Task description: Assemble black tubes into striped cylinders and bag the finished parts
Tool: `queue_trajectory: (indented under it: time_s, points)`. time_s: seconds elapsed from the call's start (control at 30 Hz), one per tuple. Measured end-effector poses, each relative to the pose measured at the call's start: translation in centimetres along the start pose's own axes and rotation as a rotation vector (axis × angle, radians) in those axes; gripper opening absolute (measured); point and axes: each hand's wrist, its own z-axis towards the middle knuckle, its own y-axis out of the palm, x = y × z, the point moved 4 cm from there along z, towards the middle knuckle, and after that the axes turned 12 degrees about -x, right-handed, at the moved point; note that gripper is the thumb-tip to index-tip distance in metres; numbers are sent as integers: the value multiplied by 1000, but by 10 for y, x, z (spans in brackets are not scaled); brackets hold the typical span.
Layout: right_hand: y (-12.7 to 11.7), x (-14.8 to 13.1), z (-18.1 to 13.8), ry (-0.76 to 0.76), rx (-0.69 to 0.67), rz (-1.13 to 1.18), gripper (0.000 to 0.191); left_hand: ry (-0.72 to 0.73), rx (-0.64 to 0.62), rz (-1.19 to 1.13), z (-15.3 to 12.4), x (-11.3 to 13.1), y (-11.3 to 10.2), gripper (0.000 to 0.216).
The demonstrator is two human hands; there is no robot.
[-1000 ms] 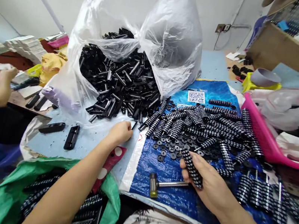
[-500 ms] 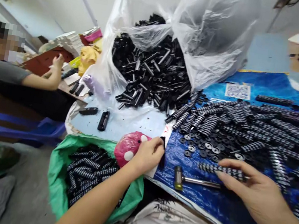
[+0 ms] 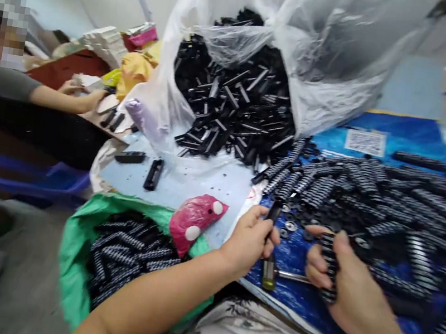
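Observation:
My left hand [image 3: 251, 240] is closed on a slim black plastic piece [image 3: 274, 211], which stands tilted up from the fingers. To its right, my right hand [image 3: 347, 277] grips a black-and-white ribbed rod [image 3: 329, 257], held upright in the fist. Below and between the hands lies a hammer [image 3: 268, 275] with a metal head and a yellowish face; the end of its handle is hidden behind my right hand. Small black discs [image 3: 290, 225] with light rings lie scattered just beyond, beside a large pile of ribbed rods [image 3: 359, 177].
A clear plastic bag [image 3: 328, 93] full of black plastic pieces [image 3: 233, 101] stands at the back. At lower left, a green sack [image 3: 73, 256] holds many ribbed rods. A pink wrapped bundle [image 3: 196, 216] sits on the table edge. Another person's arm [image 3: 60, 99] works at far left.
My left hand has moved right from beside the pink bundle, bringing the black piece up over the blue sheet. My right hand has turned its ribbed rod from lying flat to upright.

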Motion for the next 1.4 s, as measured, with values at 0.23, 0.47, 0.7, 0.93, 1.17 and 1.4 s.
queue_trajectory:
  time_s: [0.23, 0.47, 0.7, 0.93, 1.17, 1.4]
  points:
    - [8, -8, 6, -161, 95, 177, 46, 133, -84, 150, 4, 0, 29, 16]
    - [10, -14, -2, -388, -112, -253, 71, 171, -111, 191, 0, -2, 41, 30]
    - [-2, -30, -35, -1006, -218, -1225, 94, 79, -119, 231, -14, 4, 36, 39]
    - [11, -32, -48, -1108, -151, -1277, 93, 186, -47, 335, -18, -5, 38, 45]
    - [12, -21, -47, -1146, -109, -1388, 90, 31, -126, 54, -20, 0, 35, 49]
    - [-2, -9, -37, -1003, -162, -1479, 98, -104, -156, -2, -13, -12, 11, 48]
